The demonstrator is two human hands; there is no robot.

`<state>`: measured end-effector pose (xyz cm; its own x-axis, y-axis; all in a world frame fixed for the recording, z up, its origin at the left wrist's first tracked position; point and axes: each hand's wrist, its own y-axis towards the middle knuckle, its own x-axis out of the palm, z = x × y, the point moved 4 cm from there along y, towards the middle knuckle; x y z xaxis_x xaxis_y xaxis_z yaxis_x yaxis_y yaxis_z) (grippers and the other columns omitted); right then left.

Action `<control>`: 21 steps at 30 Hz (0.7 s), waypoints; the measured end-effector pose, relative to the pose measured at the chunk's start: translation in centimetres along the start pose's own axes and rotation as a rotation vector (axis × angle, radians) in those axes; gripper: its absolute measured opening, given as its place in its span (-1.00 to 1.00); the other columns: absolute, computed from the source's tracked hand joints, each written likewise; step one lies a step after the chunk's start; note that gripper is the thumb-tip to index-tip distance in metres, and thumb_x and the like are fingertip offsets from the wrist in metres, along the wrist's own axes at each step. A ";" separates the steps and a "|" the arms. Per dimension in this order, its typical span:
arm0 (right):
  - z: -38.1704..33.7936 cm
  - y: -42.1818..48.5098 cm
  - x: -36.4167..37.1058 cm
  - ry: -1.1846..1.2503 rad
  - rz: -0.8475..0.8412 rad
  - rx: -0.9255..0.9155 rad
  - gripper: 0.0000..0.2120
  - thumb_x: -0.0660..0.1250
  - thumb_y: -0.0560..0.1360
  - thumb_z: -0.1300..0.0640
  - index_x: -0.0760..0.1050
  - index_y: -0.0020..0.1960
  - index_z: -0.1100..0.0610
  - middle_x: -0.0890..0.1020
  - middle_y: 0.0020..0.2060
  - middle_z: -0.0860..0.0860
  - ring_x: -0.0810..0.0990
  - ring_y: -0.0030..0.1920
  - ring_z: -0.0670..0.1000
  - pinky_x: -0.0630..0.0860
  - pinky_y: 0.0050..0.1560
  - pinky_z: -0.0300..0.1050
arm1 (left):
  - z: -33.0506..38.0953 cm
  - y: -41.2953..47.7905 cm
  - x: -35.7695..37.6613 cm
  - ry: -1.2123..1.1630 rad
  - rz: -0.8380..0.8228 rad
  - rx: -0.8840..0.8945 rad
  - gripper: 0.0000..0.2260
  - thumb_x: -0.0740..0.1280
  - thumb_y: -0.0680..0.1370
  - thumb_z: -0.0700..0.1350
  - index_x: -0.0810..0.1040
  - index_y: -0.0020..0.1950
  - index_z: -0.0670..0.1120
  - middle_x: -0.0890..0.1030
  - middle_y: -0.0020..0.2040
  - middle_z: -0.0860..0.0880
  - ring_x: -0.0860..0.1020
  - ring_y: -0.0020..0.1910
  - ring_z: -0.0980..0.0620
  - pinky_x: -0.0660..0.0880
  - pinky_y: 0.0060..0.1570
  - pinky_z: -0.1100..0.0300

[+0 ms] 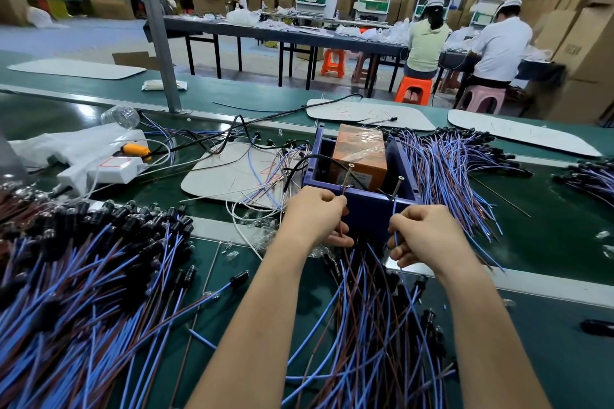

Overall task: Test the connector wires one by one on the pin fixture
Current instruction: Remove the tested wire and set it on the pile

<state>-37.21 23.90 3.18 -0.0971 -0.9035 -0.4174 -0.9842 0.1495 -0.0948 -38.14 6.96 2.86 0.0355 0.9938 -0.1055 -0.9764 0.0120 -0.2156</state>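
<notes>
both hands are up at the pin fixture, a blue open-topped box on the green tabletop. the left hand is curled tight, thumb and fingers pinching a thin brown wire, and the wire's tip sits right at the left pin, a screw sticking up from the box's near wall. the right hand is curled the same way, pinching a blue wire that runs straight up to the right pin. whether either tip actually touches metal is too fine to tell. both wires drop down into the loose heap of blue and brown wires lying between the forearms, right below the fixture.

inside the box sits an orange carton wrapped in clear film. a big pile of wires with black connector ends fills the left side, and another pile fans out just right of the fixture, pressing close against its wall. stray white and coloured leads tangle over a grey mat just left of the box. further left there's a white power strip with a black cable snaking toward the fixture. a grey metal post rises behind, and beyond it people sit on stools at a long table among stacked cartons.
</notes>
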 end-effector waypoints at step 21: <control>0.1 0.1 0.0 0.032 0.009 -0.018 -0.84 0.24 0.44 0.38 0.51 -0.30 0.30 0.55 -0.51 0.17 0.48 -0.59 0.07 0.43 -0.55 -0.22 | 0.1 0.2 0.5 0.035 0.116 0.099 -0.72 0.20 0.60 -0.21 0.55 -0.27 -0.25 0.57 -0.34 -0.19 0.61 -0.51 -0.05 0.54 -0.48 0.25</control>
<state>-37.28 23.92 3.08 -0.1105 -0.9144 -0.3894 -0.9857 0.1508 -0.0746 -38.33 7.49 2.84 -0.0725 0.9847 -0.1586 -0.9906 -0.0896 -0.1036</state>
